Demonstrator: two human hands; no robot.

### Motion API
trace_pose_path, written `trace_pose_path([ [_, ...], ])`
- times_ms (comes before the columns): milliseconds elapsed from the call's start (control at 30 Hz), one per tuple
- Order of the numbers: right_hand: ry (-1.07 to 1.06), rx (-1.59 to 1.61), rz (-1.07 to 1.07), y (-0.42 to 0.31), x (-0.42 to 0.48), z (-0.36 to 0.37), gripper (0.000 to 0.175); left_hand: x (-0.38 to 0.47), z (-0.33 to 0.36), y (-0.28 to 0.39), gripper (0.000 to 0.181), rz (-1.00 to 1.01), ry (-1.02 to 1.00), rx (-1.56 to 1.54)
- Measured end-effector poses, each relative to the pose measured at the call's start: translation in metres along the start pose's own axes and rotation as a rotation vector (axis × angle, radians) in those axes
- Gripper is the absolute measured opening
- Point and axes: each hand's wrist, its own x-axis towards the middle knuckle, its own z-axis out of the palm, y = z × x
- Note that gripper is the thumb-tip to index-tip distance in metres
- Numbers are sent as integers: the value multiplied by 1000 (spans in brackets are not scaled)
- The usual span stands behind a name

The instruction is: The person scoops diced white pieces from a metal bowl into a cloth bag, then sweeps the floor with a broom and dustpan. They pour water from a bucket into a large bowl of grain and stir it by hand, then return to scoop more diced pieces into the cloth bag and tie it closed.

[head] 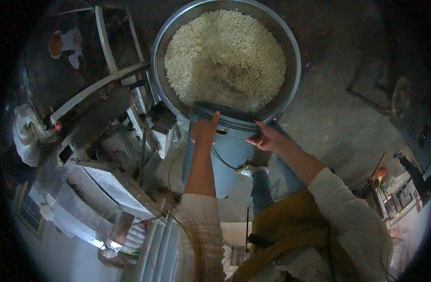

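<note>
My left hand (203, 131) grips the rim of a blue-grey bucket (231, 158), thumb lying over the edge. On the other side of the same rim, my right hand (270, 136) holds on with the thumb above and fingers below. The bucket is tilted, its dark mouth at the near edge of a large round metal basin (295, 56). Pale, grain-like pieces (226, 38) fill much of the basin, with a darker hollow near the middle. A blurred, hazy patch lies between the hollow and the bucket's mouth. A thin bail handle (222, 160) hangs from the bucket.
Wooden frames (106, 42) and a white-sided wooden structure (106, 190) stand to the left. A pale sack-like bundle (26, 135) is at the far left. Bare floor (328, 95) spreads to the right, with a dim wheel-like object (400, 95) beyond. My shoe (249, 170) is beside the bucket.
</note>
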Motion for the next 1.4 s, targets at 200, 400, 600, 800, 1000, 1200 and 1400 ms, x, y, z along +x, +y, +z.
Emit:
trace_pose_path([
  [200, 228, -64, -218, -12, 3, 2, 60, 15, 0, 11, 71, 158, -48, 10],
  [400, 304, -91, -190, -36, 6, -8, 67, 5, 7, 53, 77, -119, -50, -177],
  [600, 251, -158, -266, -28, 7, -18, 71, -8, 19, 48, 79, -136, 96, -84],
  [800, 270, -211, -275, -8, -6, -26, 68, -34, 32, 32, 78, 62, 90, 120],
  [1000, 120, -293, -373, 24, -2, -53, 55, -72, 65, -1, 78, -43, 254, -95],
  [1200, -13, -465, -424, 73, 6, -92, 67, -71, 126, -91, 88, 124, 202, -175],
  [1400, -160, -1473, -640, 170, 30, -147, 62, -96, 238, -238, 72, -109, -32, -1008],
])
